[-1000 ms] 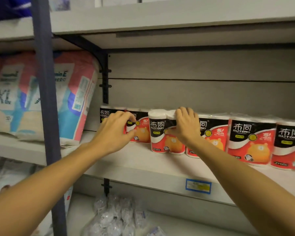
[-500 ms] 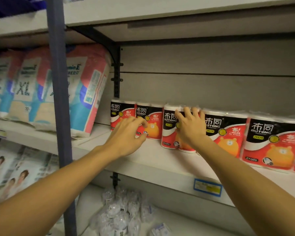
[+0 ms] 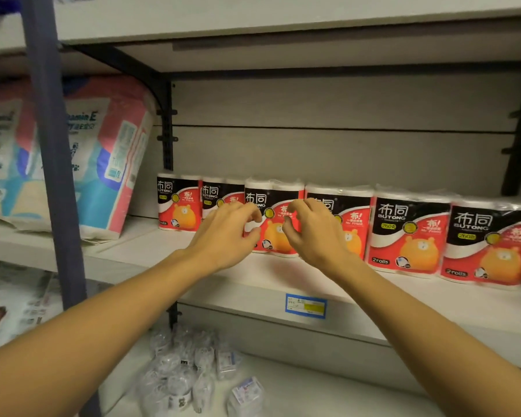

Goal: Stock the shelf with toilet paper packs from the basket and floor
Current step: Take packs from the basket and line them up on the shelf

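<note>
Toilet paper packs [image 3: 409, 233] stood upright in a single row of six along the back of the light grey shelf [image 3: 253, 284], each a two-roll bundle in glossy, crinkled plastic printed black, red and white with an orange bear. Half a second earlier the right hand lay flat on the third pack from the left [image 3: 272, 218], which stood forward of the row, with the left hand nearer the second; now that pack sat in line with its neighbours. The left hand [image 3: 226, 236] and right hand [image 3: 313, 233] hovered close together in front of it, fingers loosely curled, gripping nothing; contact with the wrap could not be told. A blue-bordered price tag [image 3: 306, 306] was stuck on the shelf's front edge. To the left, beyond a dark metal post [image 3: 53, 164], soft pink-and-blue diaper bags [image 3: 109, 158] leaned. On the lower shelf lay small clear-wrapped packets [image 3: 190, 365].
</note>
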Demonstrator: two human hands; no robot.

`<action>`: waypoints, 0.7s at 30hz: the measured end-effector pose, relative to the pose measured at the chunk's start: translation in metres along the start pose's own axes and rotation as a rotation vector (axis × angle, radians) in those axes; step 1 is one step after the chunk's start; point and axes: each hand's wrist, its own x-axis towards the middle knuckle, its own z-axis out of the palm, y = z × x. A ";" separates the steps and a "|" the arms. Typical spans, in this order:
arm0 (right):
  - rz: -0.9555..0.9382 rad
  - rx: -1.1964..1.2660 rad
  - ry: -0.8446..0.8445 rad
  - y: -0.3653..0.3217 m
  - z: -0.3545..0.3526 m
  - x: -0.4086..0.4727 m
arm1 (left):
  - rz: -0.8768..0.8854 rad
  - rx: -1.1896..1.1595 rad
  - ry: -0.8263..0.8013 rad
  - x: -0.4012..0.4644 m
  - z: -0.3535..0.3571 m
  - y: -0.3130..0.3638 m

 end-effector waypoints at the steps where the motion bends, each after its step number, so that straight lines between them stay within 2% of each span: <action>1: 0.010 0.033 0.027 0.000 -0.001 -0.003 | -0.002 -0.011 0.003 -0.001 0.002 0.005; 5: 0.080 0.165 0.114 -0.005 -0.009 -0.009 | -0.012 -0.005 -0.030 -0.012 0.008 0.018; 9: 0.169 0.334 0.157 -0.011 -0.009 -0.012 | -0.093 -0.018 0.071 -0.025 0.006 0.027; 11: 0.191 0.428 0.154 -0.018 -0.007 -0.014 | -0.127 -0.029 0.069 -0.031 0.004 0.027; 15: 0.201 0.509 0.033 -0.031 -0.008 -0.023 | -0.207 -0.004 0.053 -0.042 0.001 0.024; 21: 0.219 0.397 -0.079 -0.038 -0.024 -0.038 | -0.226 0.059 0.004 -0.058 -0.014 0.029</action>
